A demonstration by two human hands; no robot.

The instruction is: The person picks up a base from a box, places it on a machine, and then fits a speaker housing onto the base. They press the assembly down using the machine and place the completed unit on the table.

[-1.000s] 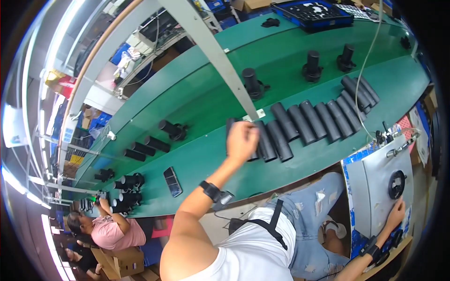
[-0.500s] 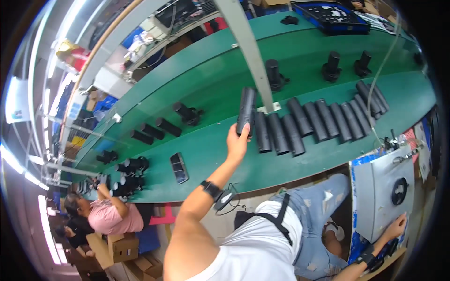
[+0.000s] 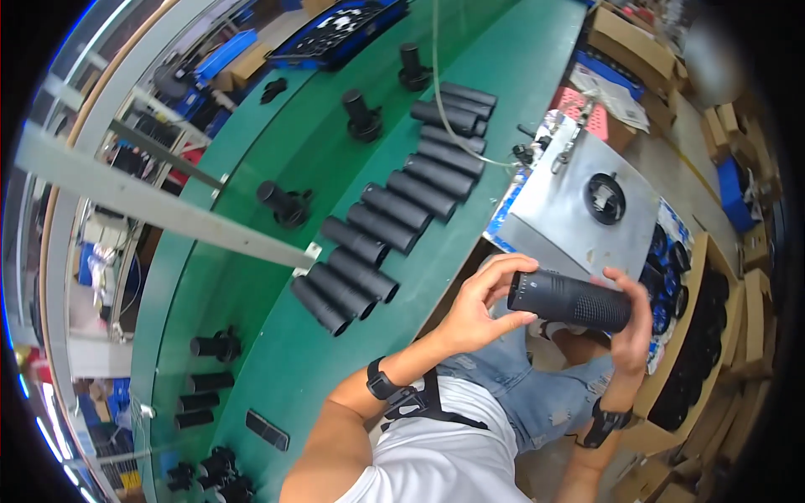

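Observation:
A black ribbed cylinder [image 3: 570,299], hollow at its left end, lies across my lap in the air between both hands. My left hand [image 3: 480,308] grips its open end, fingers over the top and thumb underneath. Around the other end curls my right hand [image 3: 635,323], slightly blurred. Just beyond the cylinder is a grey metal box fixture [image 3: 553,220] with a round black ring [image 3: 605,199] on its top face. Several like cylinders [image 3: 387,207] lie side by side in a row on the green bench [image 3: 394,310].
Black cylinders on flanged bases [image 3: 362,116] stand along the recessed green strip. A grey post [image 3: 168,205] crosses to the bench. A phone [image 3: 267,429] lies near its edge. To the right, a cardboard box [image 3: 704,335] holds black rings. A thin cable [image 3: 438,80] hangs over the row.
The view has swung to the right. My left hand has brought the cylinder from the bench over my lap, and my right hand has come up from beside the fixture onto its other end.

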